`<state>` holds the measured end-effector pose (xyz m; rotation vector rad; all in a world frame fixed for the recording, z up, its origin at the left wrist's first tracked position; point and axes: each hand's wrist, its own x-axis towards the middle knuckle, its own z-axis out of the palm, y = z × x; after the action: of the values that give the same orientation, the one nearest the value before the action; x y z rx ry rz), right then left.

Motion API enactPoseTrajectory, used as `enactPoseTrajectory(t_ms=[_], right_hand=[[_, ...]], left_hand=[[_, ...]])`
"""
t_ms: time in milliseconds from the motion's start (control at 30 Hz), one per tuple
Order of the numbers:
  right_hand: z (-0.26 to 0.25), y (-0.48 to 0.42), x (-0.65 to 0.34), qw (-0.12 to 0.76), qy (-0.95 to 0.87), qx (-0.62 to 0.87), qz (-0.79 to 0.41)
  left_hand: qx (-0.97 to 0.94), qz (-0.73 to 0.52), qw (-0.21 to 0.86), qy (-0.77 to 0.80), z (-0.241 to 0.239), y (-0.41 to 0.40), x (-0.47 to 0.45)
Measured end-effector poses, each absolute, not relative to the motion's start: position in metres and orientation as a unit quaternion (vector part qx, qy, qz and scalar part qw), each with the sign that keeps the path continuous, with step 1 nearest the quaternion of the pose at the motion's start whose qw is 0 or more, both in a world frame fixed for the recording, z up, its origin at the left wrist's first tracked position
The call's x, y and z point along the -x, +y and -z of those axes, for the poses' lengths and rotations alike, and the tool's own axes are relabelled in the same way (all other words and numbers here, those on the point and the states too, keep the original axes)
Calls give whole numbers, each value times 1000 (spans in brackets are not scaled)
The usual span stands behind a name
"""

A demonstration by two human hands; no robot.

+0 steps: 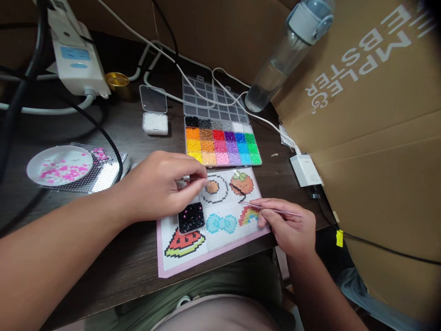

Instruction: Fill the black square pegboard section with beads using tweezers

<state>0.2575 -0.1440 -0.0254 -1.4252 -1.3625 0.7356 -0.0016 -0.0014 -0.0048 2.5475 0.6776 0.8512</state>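
Note:
A pattern sheet point(193, 262) with pixel pictures of a watermelon, an egg, a rainbow and fruit lies at the desk's front edge, under a clear pegboard point(223, 230). My left hand point(165, 186) hovers over its upper left, fingertips pinched together next to the fried-egg bead design point(214, 188); whether a bead is between them I cannot tell. A small black tray of dark beads point(191, 217) sits just below that hand. My right hand point(289, 227) grips thin metal tweezers point(272, 209), their tip pointing left near the rainbow point(248, 215).
An open sorting box of coloured beads point(222, 142) stands behind the sheet. A small box of white beads point(155, 123), a white dish of pink beads point(60, 165) on another pegboard, a power strip point(77, 57), cables, a water bottle point(285, 55), a charger point(305, 169) and cardboard walls surround the desk.

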Motion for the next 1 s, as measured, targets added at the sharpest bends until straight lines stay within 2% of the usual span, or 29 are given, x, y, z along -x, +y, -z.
enactPoseTrajectory(t_ms=[333,667,1000], right_hand=[[36,-143,-261,549,-490,588,-336],[24,-138,-255,476,-535,619,-323],[23,-138,-257,463,-552,610,-331]], left_hand=[[-903,-296,190,249,5,-1,2],[-905,-306,182,235,3,-2,2],[-903,-305,186,238,4,-1,2]])
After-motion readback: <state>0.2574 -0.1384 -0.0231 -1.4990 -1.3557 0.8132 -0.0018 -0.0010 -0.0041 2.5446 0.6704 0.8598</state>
